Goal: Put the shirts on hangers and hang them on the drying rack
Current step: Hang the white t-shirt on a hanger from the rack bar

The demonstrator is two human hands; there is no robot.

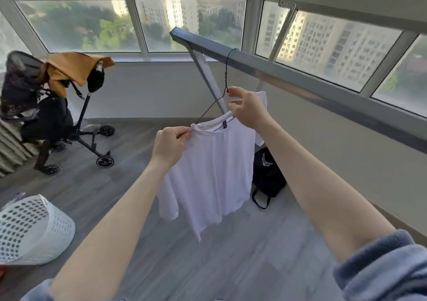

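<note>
A white T-shirt (pixel 212 175) hangs on a thin black wire hanger (pixel 225 76), whose hook is looped over the grey top bar of the drying rack (pixel 300 81). My left hand (pixel 171 143) pinches the shirt's collar at its left shoulder. My right hand (pixel 248 108) grips the hanger's neck and the collar on the right side. The shirt's right sleeve sits behind my right hand.
A white perforated laundry basket (pixel 30 229) lies tipped at the lower left. A stroller (pixel 57 111) with an orange cloth stands at the left. A black bag (pixel 268 175) sits on the floor under the rack. Windows run along the back and right.
</note>
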